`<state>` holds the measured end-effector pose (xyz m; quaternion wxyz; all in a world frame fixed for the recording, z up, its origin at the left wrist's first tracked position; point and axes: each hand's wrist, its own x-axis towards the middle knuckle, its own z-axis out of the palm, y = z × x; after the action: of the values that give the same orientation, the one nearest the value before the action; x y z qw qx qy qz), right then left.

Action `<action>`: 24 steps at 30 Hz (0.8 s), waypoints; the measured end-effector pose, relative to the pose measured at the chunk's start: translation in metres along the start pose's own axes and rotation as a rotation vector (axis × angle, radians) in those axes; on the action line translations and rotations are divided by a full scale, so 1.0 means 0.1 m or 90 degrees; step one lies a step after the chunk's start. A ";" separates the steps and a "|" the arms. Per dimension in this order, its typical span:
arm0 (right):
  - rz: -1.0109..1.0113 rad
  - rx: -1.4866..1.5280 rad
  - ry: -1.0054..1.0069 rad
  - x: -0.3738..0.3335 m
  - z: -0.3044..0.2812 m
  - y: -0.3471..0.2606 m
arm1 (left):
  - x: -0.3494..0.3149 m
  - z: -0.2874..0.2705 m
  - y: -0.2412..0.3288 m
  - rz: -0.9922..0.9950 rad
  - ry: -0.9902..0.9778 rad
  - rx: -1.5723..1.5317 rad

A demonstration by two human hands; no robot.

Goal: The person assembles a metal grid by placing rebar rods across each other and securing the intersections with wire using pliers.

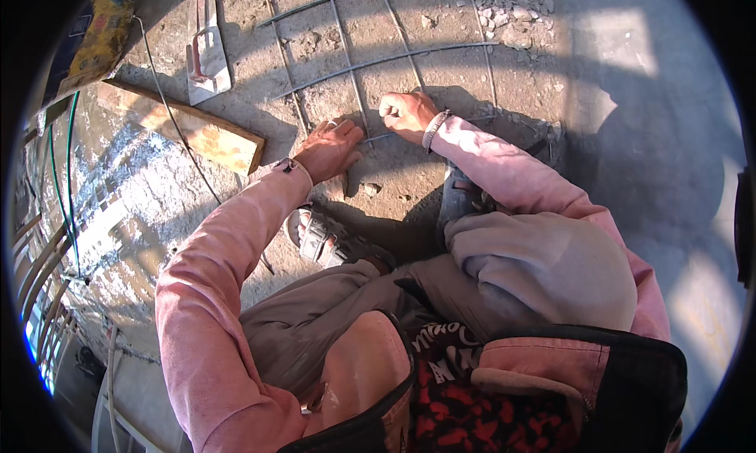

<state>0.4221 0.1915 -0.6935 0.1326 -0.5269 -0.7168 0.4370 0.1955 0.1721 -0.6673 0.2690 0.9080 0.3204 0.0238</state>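
A grid of thin metal rods (350,71) lies on the rough, dusty ground in front of me, its near edge between my feet and its crossings. My left hand (327,150) rests at the near left corner of this grid, fingers stretched out and touching or just over a rod. Close to it on the right, my right hand (406,116) is closed in a fist above the nearest cross rod. Whatever its fingers grip, if anything, is hidden. Below the hands are my sandalled left foot (319,236) and my right foot (458,193).
A flat metal trowel with a red handle (209,63) lies at the far left. Nearer are a wooden board (189,126), a dark cable (169,110) and a yellow-and-dark sack (102,36). Broken stones (512,20) lie far right, beside a smooth grey surface (646,177).
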 end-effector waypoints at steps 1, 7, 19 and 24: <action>-0.020 0.008 0.000 0.01 0.01 0.00 | -0.02 0.02 0.00 -0.006 0.019 0.019; -0.026 0.022 -0.052 0.04 -0.03 -0.01 | 0.00 0.13 -0.03 -0.123 -0.076 -0.050; 0.011 0.044 -0.095 0.10 0.13 -0.05 | 0.02 -0.01 0.08 -0.105 -0.099 -0.071; 0.026 -0.068 -0.097 0.13 0.13 -0.17 | 0.03 -0.05 0.09 -0.003 -0.070 0.040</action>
<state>0.3977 0.1952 -0.6914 0.0404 -0.5130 -0.7360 0.4398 0.2019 0.1704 -0.6592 0.2572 0.9153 0.3078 -0.0371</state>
